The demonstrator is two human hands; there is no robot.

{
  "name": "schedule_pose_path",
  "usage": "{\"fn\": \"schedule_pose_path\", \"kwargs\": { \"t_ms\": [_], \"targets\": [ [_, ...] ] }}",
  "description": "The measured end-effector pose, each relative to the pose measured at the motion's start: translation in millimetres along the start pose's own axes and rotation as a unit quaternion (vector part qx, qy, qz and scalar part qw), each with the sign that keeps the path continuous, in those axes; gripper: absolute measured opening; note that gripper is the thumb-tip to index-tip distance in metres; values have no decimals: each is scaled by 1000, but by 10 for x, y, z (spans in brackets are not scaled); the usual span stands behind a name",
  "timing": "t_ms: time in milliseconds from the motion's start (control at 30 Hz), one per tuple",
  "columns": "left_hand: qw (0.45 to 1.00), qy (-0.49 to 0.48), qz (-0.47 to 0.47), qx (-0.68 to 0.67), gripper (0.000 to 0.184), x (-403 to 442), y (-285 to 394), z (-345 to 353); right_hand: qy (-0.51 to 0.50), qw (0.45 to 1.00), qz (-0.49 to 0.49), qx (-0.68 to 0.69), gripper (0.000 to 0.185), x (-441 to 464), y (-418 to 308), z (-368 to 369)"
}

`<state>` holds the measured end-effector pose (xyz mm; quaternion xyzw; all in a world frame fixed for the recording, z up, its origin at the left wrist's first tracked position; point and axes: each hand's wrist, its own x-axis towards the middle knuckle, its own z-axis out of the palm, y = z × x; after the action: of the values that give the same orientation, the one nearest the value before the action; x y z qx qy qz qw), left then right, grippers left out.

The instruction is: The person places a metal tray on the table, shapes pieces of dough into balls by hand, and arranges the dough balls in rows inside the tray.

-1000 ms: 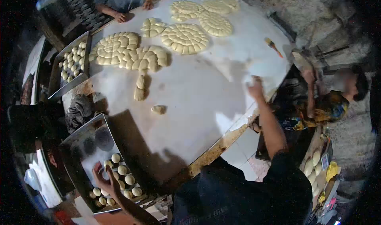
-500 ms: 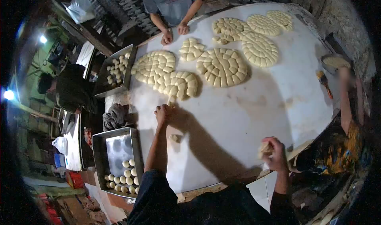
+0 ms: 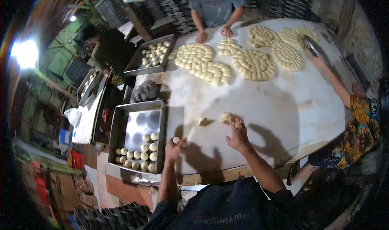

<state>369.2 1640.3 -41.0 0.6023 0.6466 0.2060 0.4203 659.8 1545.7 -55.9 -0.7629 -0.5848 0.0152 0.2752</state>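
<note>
My left hand, low over the table's near left edge, is closed on a small dough piece showing at its fingertips. My right hand reaches over the tabletop, thumb spread away from the fingers. A larger dough lump lies against its fingertips, outside the thumb's grip. Left of that lump, a loose dough piece rests on the table. Farther off are flat coils of cut dough, the nearest being a partial coil and a round coil.
A metal tray with dough balls stands left of my left hand; another tray is behind it. Dark cloth lies between them. Across the table stands a person. From the right, another person's arm holds a dark, shiny object.
My left hand has drawn back from the partial coil, holding a small dough piece. My right hand has moved in over the table, its lump now at the fingertips. The view has shifted.
</note>
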Motion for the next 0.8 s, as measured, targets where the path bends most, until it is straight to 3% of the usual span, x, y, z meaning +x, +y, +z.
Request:
{"fn": "schedule_pose_path", "kwargs": {
  "t_ms": [67,100,133,167,200,233,300,400,500,600,667,733,767,800],
  "targets": [
    [959,30,62,-276,42,-334,-245,46,-137,966,15,218,57,-223,-238,166],
    [938,37,85,-334,39,-601,-133,12,-287,890,82,343,59,-292,-489,78],
    [914,43,104,-390,38,-861,5,0,-319,843,39,431,53,-512,-526,496],
    [896,123,128,-407,31,-979,-7,120,-359,717,111,587,50,-688,-724,561],
    [853,118,182,-475,26,-1143,72,141,-377,559,184,715,46,-826,-979,592],
    [846,109,185,-489,26,-1202,5,177,-383,558,193,711,46,-918,-1234,525],
    [837,98,201,-499,29,-1273,-133,183,-207,460,204,839,44,-981,-1613,303],
    [863,90,243,-434,37,-1302,-317,146,-120,729,164,653,36,-916,-1622,160],
    [874,36,222,-431,36,-1279,-382,-37,-94,671,216,703,41,-928,-1391,-20],
    [869,90,205,-442,35,-1145,-463,44,-11,657,284,698,42,-908,-1028,-153],
    [879,157,121,-433,19,-1023,-521,170,104,662,329,666,35,-812,-711,-209],
    [849,169,72,-495,16,-925,-502,255,211,682,363,598,28,-687,-160,-233],
    [852,148,95,-494,22,-752,-724,418,239,718,318,571,26,-716,283,-130],
    [925,91,107,-353,26,-840,-482,374,265,752,269,540,24,-771,677,-65]
  ]
}}
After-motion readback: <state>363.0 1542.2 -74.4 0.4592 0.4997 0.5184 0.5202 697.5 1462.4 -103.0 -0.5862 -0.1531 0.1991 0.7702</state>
